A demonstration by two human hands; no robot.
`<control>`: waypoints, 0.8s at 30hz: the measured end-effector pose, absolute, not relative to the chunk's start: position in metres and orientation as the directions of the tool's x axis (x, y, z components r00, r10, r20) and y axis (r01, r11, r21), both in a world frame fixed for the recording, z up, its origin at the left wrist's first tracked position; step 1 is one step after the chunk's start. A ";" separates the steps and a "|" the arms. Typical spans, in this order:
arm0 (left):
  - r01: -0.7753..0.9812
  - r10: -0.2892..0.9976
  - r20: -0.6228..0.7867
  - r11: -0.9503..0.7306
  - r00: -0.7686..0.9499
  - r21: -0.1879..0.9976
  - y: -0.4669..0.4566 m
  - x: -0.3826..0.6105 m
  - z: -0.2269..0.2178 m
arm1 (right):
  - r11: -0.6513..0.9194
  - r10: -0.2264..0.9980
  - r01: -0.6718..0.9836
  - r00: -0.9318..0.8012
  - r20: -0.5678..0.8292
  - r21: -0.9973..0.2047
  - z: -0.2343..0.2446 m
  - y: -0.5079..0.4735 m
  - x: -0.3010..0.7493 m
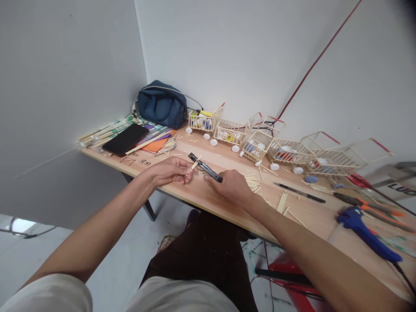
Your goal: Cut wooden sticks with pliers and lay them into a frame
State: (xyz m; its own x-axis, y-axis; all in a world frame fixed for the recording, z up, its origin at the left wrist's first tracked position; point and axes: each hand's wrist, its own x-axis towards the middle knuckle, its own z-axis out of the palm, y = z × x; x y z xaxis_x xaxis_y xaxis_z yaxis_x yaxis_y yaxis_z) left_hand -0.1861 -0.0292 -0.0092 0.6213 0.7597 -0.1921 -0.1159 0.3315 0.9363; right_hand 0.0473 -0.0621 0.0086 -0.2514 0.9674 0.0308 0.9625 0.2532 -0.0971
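Observation:
My left hand [175, 170] pinches a short thin wooden stick [196, 163] between thumb and fingers, above the front part of the table. My right hand [231, 185] is wrapped round the handle of a slim black tool that looks like a utility knife [208, 168]. The far end of the knife lies across the stick, close to my left fingertips. Whether its edge is into the wood I cannot tell. Cut stick pieces [251, 182] lie scattered beyond and beside my right hand.
Several small wooden carts [229, 132] with white discs line the wall side of the table [201, 197]. On the left are a phone [126, 138], a blue bag [162, 105] and packed sticks. A pen [299, 192], pliers [367, 206] and a blue glue gun [367, 232] lie right.

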 end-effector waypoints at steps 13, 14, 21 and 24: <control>-0.106 0.752 -0.201 0.339 0.628 0.935 -0.030 -0.191 -0.010 | 0.247 0.969 0.964 -0.244 0.039 -0.095 0.010 -0.061 0.050; -0.108 0.756 -0.200 0.336 0.623 0.936 -0.031 -0.191 -0.010 | 0.231 0.973 0.966 -0.228 0.037 -0.117 0.013 -0.060 0.051; -0.178 0.840 -0.120 0.248 0.529 0.952 -0.046 -0.168 -0.003 | 0.068 0.984 0.686 -0.168 -0.067 -0.725 0.023 -0.054 0.058; -0.194 0.844 -0.086 0.220 0.529 0.956 -0.051 -0.150 0.001 | 0.116 0.971 0.469 -0.240 0.000 -0.875 0.017 -0.049 0.063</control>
State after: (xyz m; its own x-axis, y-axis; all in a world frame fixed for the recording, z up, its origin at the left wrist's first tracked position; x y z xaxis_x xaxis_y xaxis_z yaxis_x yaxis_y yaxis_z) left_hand -0.1501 -0.0513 0.0014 0.5290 0.8442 -0.0865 -0.1944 0.2198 0.9560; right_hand 0.0632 -0.0492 0.0173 -0.2401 0.9708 0.0001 0.4694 0.1162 -0.8753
